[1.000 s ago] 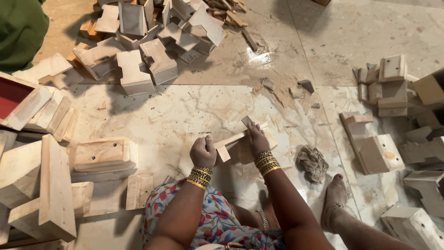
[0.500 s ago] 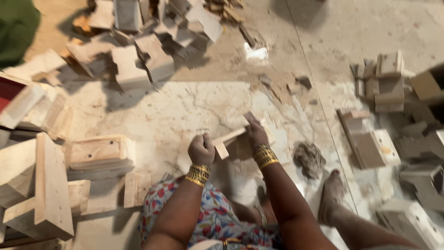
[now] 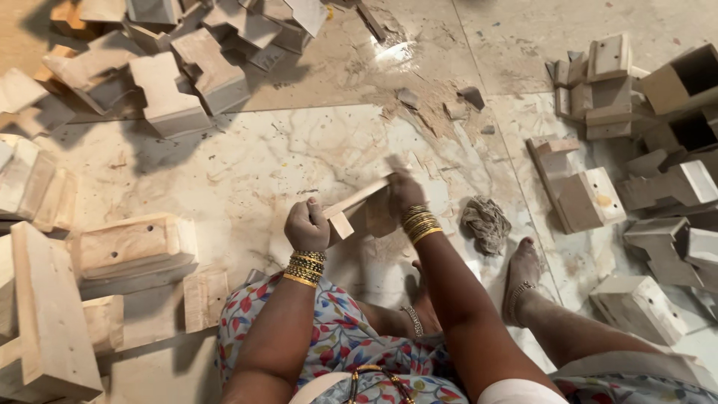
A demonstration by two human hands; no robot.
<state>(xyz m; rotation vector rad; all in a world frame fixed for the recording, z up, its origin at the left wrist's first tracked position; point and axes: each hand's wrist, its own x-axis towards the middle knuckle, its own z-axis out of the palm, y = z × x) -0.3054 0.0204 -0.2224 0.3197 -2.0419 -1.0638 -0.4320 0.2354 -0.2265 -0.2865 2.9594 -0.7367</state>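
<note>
The left hand [image 3: 307, 226] grips one end of the wooden strip [image 3: 357, 203]. The right hand [image 3: 402, 188] has slid further up the strip, fingers pressed on it, blurred. A grey rag [image 3: 486, 223] lies right of the strip on the floor [image 3: 247, 164].

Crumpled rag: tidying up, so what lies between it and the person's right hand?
Only bare marble floor separates the crumpled rag from the right hand, seen in the head view.
</note>
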